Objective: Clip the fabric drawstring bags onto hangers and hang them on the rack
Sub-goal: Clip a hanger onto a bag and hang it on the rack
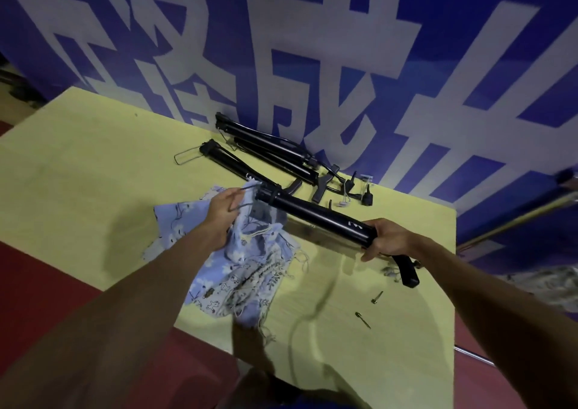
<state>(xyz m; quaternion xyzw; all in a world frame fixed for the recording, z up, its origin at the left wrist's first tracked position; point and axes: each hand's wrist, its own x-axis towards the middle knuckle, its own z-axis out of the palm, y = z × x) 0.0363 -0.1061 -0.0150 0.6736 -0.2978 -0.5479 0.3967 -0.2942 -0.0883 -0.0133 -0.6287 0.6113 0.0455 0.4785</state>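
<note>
I hold a long black tube-shaped object (316,218) above the yellow table (78,171); it looks like a hand pump with a wire loop at its left end. My right hand (386,238) grips its right end near the black handle (406,271). My left hand (220,210) pinches the wire loop (242,197) at the other end. Under my left hand lies a heap of light blue patterned fabric drawstring bags (240,264) with loose cords. No hanger or rack shows.
Two or three more black tubes (266,152) lie at the back of the table against a blue banner wall (281,33), with small black fittings (347,189) beside them. Two small metal pins (369,308) lie near the front right. Red floor (37,283) lies to the left.
</note>
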